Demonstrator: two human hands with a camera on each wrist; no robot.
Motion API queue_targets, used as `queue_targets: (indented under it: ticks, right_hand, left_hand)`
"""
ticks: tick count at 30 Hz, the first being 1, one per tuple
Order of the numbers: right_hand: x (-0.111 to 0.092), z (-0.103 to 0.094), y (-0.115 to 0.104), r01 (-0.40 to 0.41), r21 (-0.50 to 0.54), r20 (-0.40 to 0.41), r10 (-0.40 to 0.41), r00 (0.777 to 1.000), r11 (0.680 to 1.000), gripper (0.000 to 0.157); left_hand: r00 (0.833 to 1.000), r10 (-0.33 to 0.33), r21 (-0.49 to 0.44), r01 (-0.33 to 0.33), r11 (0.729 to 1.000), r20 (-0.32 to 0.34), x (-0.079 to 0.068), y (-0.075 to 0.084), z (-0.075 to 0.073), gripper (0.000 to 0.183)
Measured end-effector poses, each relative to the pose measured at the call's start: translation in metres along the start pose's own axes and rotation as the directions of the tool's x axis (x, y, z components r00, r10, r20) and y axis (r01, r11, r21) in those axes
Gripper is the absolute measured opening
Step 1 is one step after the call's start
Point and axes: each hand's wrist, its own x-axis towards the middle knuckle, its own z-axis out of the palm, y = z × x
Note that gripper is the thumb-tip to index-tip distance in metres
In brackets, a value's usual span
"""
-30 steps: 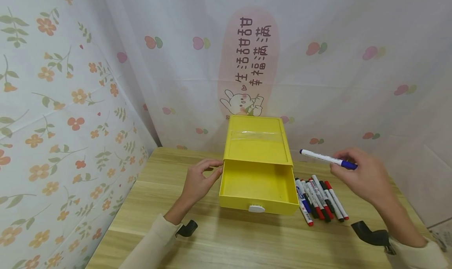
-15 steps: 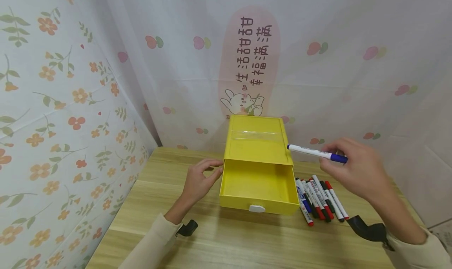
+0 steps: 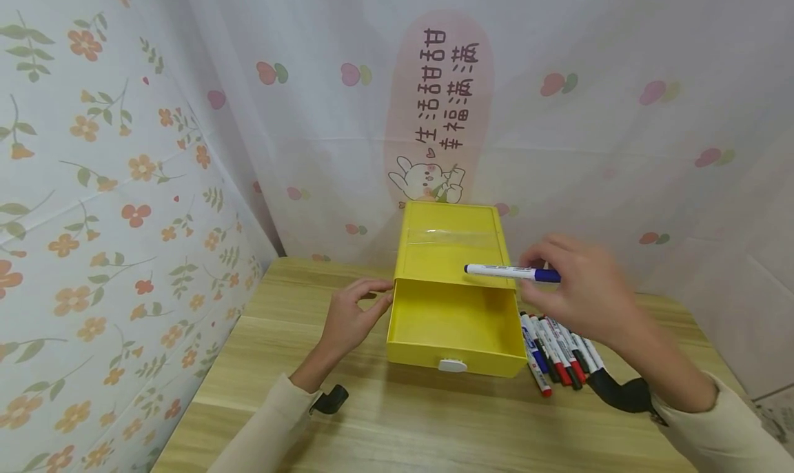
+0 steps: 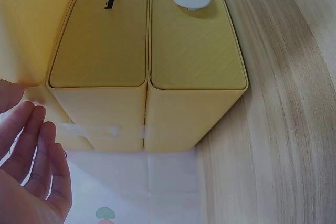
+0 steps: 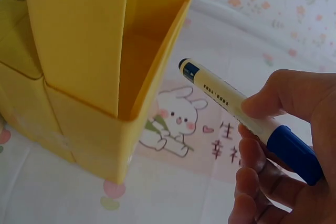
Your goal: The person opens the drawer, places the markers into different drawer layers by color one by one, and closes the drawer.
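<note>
A yellow drawer cabinet (image 3: 449,218) stands against the curtain, its top drawer (image 3: 415,354) pulled out and bare inside. My left hand (image 3: 350,318) has its fingertips at the cabinet's left side, fingers loosely extended. Between thumb and fingers, my right hand (image 3: 583,287) pinches a white whiteboard marker (image 3: 496,271) by its blue-cap end. In the head view the marker lies level across the cabinet's top front edge, its far end pointing left. The right wrist view shows the marker (image 5: 226,98) apart from the cabinet wall (image 5: 84,40).
Several whiteboard markers (image 3: 555,352) with red, black and blue caps lie on the wooden table (image 3: 397,431) right of the drawer, partly behind the right wrist's black mount (image 3: 620,394). Lower drawers (image 4: 100,45) show in the left wrist view. A printed curtain (image 3: 322,114) hangs behind.
My right hand has carried the marker leftward, from above the loose markers to over the cabinet's front edge. My left hand has stayed at the cabinet's side.
</note>
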Motion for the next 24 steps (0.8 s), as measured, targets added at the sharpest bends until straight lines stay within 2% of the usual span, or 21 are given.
queue_targets:
  ticks: [10,15,24]
  right_hand:
    - [0.014,0.008,-0.027,0.006,-0.021,0.133,-0.003,0.991,1.000,0.014]
    - [0.020,0.012,-0.037,0.059,-0.038,0.177,-0.051,0.983,0.998,0.019]
    - [0.033,0.027,-0.044,0.151,-0.055,0.240,-0.134,0.961,0.987,0.017]
  left_hand:
    - [1.000,0.005,-0.022,-0.006,1.000,-0.002,0.000,0.000,0.000,0.017]
    - [1.000,-0.001,-0.018,0.001,1.000,0.001,0.000,0.000,0.000,0.018]
    - [1.000,-0.012,-0.014,0.012,1.000,0.009,0.000,0.001,0.000,0.018]
